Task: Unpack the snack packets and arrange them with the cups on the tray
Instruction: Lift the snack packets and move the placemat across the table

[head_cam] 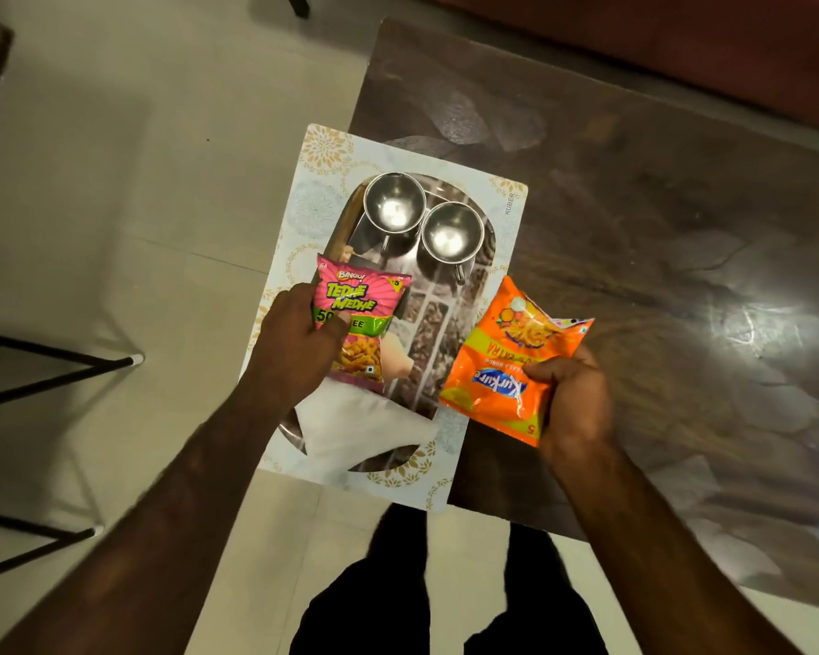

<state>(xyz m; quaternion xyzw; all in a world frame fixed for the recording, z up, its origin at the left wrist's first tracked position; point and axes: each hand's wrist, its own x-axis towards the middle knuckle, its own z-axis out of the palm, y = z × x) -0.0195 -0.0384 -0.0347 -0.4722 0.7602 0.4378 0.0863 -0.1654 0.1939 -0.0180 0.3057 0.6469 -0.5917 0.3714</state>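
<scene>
A shiny steel tray (438, 342) lies on a patterned white placemat (509, 215) at the table's left edge. Two empty steel cups stand at the tray's far end, one on the left (393, 206) and one on the right (451, 237), side by side. My left hand (294, 345) grips a pink snack packet (362, 319) over the tray's left side. Just right of the tray, over the table, my right hand (573, 394) holds an orange snack packet (507, 361). A white bag or cloth (360, 425) lies on the tray's near end.
The dark glossy table (658, 229) stretches to the right and back. Pale tiled floor (114, 205) lies to the left, with thin black metal legs (53, 371) at the left edge. My dark-trousered legs (398, 598) show below. A reddish sofa edge (682, 40) runs along the back.
</scene>
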